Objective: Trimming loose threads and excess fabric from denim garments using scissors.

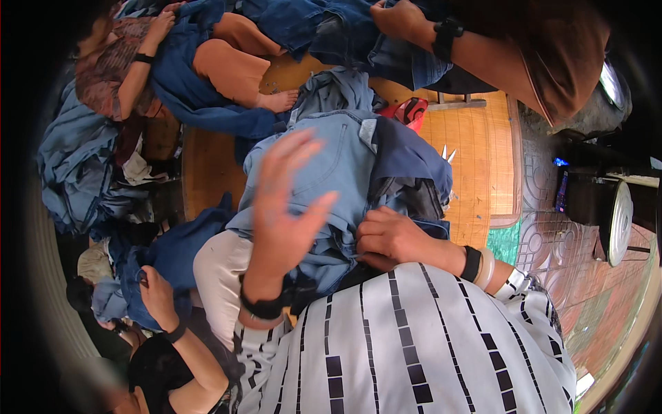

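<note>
Light blue jeans lie spread over my lap, with a stitched pocket seam showing. My left hand hovers above them, fingers apart and slightly blurred, with nothing in it. At the near right edge of the jeans my right hand is closed, its fingers curled on the cloth; a fold hides the fingertips. Right beside the jeans lies a dark navy cloth piece over more dark denim.
Wooden boards lie ahead, with scissors and a red bag. Co-workers sit left, ahead and near left, handling denim. A denim heap is at far left. A round metal lid stands right, beyond patterned floor tiles.
</note>
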A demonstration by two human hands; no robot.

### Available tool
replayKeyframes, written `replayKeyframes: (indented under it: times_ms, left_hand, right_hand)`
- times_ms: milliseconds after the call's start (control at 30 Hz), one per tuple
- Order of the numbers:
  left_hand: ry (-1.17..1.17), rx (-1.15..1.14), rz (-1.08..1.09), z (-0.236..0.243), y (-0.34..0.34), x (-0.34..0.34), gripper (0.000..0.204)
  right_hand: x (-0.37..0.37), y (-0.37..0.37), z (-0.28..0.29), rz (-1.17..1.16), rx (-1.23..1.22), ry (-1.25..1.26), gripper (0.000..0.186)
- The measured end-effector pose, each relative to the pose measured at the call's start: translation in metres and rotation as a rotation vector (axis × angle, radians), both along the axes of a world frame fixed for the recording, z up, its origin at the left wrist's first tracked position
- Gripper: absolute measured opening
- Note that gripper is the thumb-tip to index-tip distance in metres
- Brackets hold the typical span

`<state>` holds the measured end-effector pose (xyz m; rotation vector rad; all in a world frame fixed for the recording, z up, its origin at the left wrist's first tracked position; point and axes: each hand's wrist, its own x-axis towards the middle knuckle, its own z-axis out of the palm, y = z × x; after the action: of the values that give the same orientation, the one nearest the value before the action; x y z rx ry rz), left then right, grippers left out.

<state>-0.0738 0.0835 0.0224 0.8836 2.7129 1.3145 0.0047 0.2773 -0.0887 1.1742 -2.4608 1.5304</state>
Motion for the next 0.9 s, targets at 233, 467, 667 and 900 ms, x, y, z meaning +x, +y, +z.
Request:
replayKeyframes:
  times_ms: [233,467,667,900]
  left_hand:
    - [0.01,-0.111,-0.196,-0.074,0.07,-0.023,0.026]
    - [-0.322,0.131,0.048,-0.08,0.077,-0.042,0.019]
    - [-0.449,0.24,0.181,-0.085,0.077,-0.047,0.021]
    - [-0.483,0.325,0.329,-0.087,0.048,-0.073,0.022]
  right_hand:
    - [0.003,-0.004,0.004,0.01,-0.12,0.055,0.02]
    - [0.008,0.024,0.032,-0.417,-0.117,0.076,0.021]
    - [0.003,0.038,0.015,-0.885,0.113,0.077,0.036]
    - [0.031,0.064,0.03,-0.704,-0.008,0.184,0.031]
